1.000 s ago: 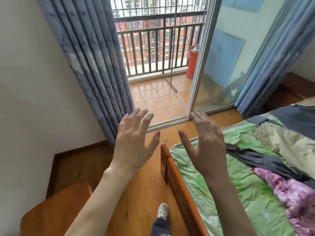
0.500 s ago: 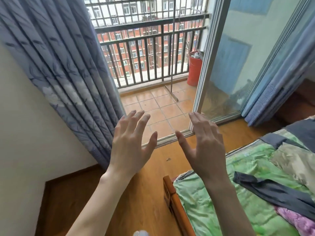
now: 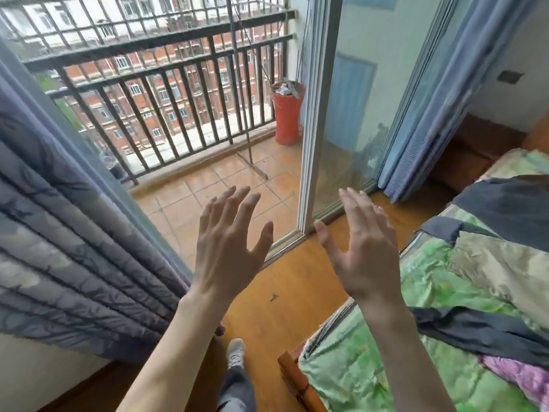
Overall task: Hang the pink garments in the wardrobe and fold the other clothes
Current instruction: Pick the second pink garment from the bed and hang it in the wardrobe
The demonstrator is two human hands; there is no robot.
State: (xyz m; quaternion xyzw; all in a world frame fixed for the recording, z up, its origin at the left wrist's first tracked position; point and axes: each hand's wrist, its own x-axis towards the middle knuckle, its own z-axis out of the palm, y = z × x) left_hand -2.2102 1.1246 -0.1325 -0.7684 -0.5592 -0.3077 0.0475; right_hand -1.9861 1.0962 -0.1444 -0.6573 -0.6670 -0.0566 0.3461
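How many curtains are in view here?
2: one blue-grey curtain bunched at the left of the balcony door, one curtain at the right of the glass. Others may be out of frame.

Bright, soft daylight pouring in from the balcony (image 3: 225, 179). Barely any hard shadows. Wide-angle bending at the edges, curtain (image 3: 65, 248) on the left smeared, railing (image 3: 166, 93) slightly soft.

My left grip (image 3: 228, 248) and right grip (image 3: 364, 251) are bare: no rings, no watch, no bracelet, nails short and unpainted. Both forearms bare as far as the frame shows; no sleeve reaches into view. Lower down, one blue-grey denim trouser leg (image 3: 237, 388), faded in patches, ending in a pale grey-white laced sneaker (image 3: 236, 352).
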